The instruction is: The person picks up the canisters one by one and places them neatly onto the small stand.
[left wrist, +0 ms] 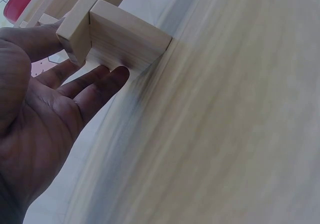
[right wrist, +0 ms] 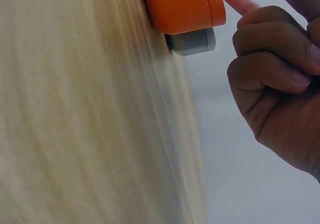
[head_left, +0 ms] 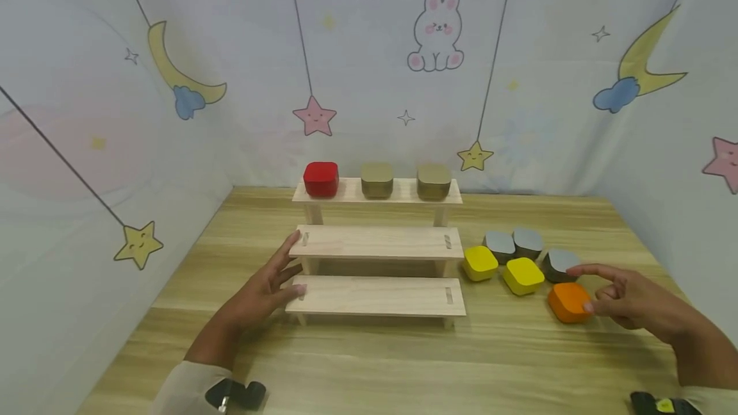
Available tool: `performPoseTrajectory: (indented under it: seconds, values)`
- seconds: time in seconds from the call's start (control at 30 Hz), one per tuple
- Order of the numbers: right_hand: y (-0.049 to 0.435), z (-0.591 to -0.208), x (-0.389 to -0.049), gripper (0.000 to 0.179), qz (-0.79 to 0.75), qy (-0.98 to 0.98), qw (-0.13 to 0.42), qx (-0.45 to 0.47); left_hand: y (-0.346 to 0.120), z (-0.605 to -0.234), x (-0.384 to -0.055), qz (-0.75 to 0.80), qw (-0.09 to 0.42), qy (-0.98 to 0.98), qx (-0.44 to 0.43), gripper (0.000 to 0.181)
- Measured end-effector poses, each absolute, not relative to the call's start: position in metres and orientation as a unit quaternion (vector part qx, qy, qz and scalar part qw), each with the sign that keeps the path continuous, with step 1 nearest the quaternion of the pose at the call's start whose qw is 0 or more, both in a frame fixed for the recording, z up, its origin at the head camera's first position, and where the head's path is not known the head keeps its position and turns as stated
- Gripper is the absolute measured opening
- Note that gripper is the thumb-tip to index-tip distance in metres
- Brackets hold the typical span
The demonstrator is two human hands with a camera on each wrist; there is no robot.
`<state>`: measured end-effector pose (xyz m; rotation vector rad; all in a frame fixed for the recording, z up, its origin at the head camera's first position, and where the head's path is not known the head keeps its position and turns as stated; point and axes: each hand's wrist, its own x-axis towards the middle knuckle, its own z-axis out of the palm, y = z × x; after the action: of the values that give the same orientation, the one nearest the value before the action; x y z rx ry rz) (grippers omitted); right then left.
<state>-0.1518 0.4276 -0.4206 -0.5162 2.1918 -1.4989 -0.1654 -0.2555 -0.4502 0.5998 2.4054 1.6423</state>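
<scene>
A light wooden three-tier rack [head_left: 375, 241] stands on the table. My left hand [head_left: 262, 293] rests on its left end, thumb on the bottom tier and index finger at the middle one. In the left wrist view the other fingers [left wrist: 102, 91] reach fairly straight beside the rack's leg. On the right, my right hand [head_left: 637, 300] is at an orange rounded-square box [head_left: 569, 303], thumb at its right edge. The index finger extends toward a grey box [head_left: 560, 266] behind; the remaining fingers are curled. A lid seam shows on the orange box [right wrist: 182, 6] in the right wrist view.
On the top tier sit a red box [head_left: 321, 180] and two gold ones, left [head_left: 377, 180] and right [head_left: 434, 182]. Two yellow boxes [head_left: 480, 263] and two more grey boxes [head_left: 499, 246] cluster right of the rack. Printed fabric walls [head_left: 369, 69] surround the table.
</scene>
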Motion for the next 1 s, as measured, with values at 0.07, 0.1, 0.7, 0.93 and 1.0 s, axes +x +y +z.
performPoseTrajectory:
  seconds: [0.07, 0.1, 0.7, 0.93, 1.0]
  values:
    - [0.4289, -0.422, -0.1523, 0.06, -0.539, 0.79, 0.223, -0.189, -0.2555, -0.4501, -0.1657, 0.552, 0.086, 0.805, 0.201, 0.106]
    - [0.4292, -0.4227, -0.1525, 0.06, -0.536, 0.791, 0.223, -0.195, -0.2555, -0.4501, -0.1658, 0.552, 0.087, 0.804, 0.2, 0.106]
    - [0.4315, -0.427, -0.1533, 0.068, -0.528, 0.792, 0.254, -0.172, -0.2558, -0.4521, -0.1662, 0.546, 0.078, 0.807, 0.211, 0.107]
    - [0.4324, -0.4296, -0.1543, 0.067, -0.512, 0.804, 0.257, -0.16, -0.256, -0.4523, -0.1664, 0.543, 0.075, 0.809, 0.213, 0.108]
    - [0.4327, -0.4306, -0.1552, 0.066, -0.503, 0.81, 0.26, -0.154, -0.2557, -0.4519, -0.1666, 0.541, 0.074, 0.81, 0.212, 0.108]
